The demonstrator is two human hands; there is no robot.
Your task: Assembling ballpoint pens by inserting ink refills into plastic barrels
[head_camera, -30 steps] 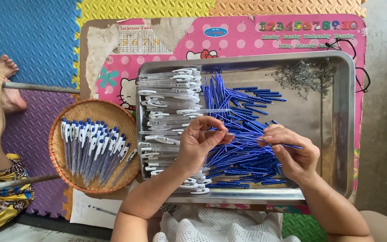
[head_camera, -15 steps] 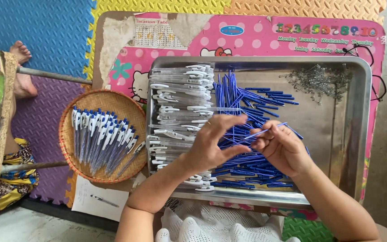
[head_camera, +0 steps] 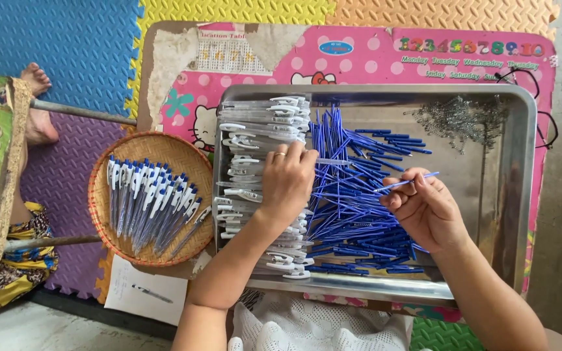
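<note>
A steel tray (head_camera: 521, 195) holds a stack of clear pen barrels with white clips (head_camera: 255, 140) on its left, a heap of blue ink refills (head_camera: 352, 208) in the middle and small metal springs (head_camera: 463, 117) at the far right. My left hand (head_camera: 287, 182) lies palm down over the barrels and pinches one clear barrel (head_camera: 330, 161) that points right. My right hand (head_camera: 424, 208) hovers over the refills and holds one blue refill (head_camera: 404, 183) with its tip aimed left and up.
A round woven basket (head_camera: 164, 146) with several finished blue and white pens (head_camera: 151, 205) sits left of the tray. A pink board (head_camera: 372, 58) lies under the tray on foam mats. Another person's foot (head_camera: 37, 107) and a metal rod (head_camera: 79, 112) are at far left.
My hands have drawn apart. The left hand moved left onto the barrel stack and took up a clear barrel. The right hand kept its refill and shifted right.
</note>
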